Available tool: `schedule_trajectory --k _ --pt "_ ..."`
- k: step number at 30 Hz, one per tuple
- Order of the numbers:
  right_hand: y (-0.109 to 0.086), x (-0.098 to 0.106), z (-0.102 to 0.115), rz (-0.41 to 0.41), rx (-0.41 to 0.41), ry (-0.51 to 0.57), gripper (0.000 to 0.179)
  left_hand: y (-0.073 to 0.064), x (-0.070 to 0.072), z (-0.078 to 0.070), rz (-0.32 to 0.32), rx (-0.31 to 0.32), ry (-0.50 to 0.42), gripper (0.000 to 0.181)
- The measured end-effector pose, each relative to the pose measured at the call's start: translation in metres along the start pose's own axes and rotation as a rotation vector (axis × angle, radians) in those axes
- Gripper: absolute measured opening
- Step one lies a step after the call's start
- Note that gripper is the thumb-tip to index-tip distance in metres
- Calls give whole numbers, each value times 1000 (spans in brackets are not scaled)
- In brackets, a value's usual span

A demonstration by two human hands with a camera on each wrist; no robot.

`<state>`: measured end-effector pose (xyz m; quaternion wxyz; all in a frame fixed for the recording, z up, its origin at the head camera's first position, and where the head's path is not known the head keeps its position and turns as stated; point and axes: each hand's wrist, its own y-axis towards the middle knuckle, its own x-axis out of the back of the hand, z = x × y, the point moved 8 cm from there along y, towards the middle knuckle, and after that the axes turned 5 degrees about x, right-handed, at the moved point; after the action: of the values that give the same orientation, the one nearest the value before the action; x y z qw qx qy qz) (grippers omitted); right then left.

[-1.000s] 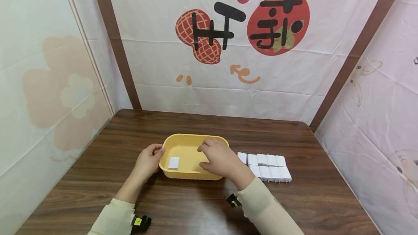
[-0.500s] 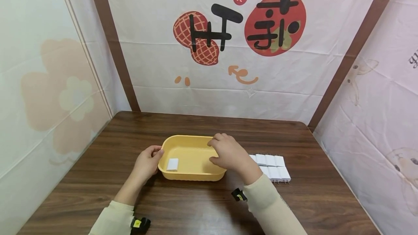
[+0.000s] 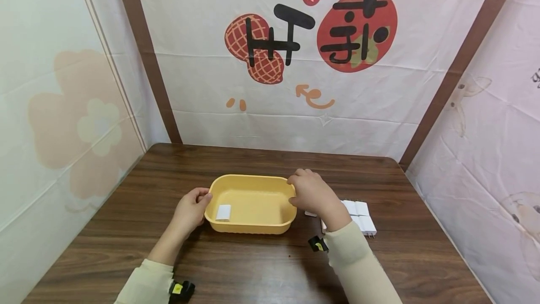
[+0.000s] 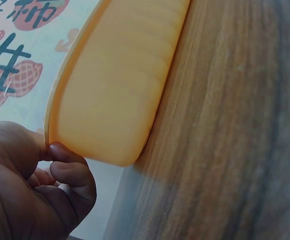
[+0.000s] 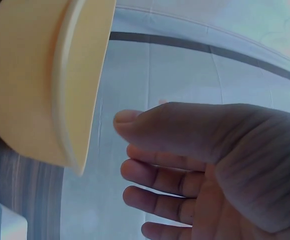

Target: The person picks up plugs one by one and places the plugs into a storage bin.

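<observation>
My left hand [image 3: 191, 209] pinches the left end of a yellow plastic basin [image 3: 253, 229] between thumb and fingers; the left wrist view shows the thumb and a curled finger at the rim [image 4: 50, 120]. One white USB charger [image 3: 223, 212] lies inside at the basin's left. My right hand [image 3: 314, 193] hovers at the right end of the basin. In the right wrist view its fingers [image 5: 159, 175] are loosely bent, with nothing between them and the thumb, apart from the rim. Beneath and beyond that hand, several white chargers [image 3: 363, 224] with metal prongs lie in rows, partly hidden by it.
A dark wood-grain table [image 3: 270, 266] carries everything. Printed cloth walls [image 3: 253, 125] stand behind it and at both sides. In the right wrist view, a white charger [image 5: 5, 225] with a USB port sits low beside the basin.
My right hand has moved right, from over the inside of the basin to its right rim, and now covers more of the chargers. The left hand keeps its hold.
</observation>
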<state>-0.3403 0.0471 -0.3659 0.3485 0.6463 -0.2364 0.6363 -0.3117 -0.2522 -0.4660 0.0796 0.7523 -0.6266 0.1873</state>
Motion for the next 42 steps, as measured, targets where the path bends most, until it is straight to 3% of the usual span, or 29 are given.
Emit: schedule_trajectory --k 6,12,23,42 --pt "-2 2 -9 -22 -22 40 9 0 0 0 -1 5 6 36" --pt "-4 -3 -17 -23 -21 53 18 -1 0 0 4 4 -3 36" --pt "-6 -17 -35 102 -121 43 43 -2 0 -1 3 3 -8 35" --pt "-7 -44 -51 194 -213 26 25 -2 1 0 3 -6 -22 35"
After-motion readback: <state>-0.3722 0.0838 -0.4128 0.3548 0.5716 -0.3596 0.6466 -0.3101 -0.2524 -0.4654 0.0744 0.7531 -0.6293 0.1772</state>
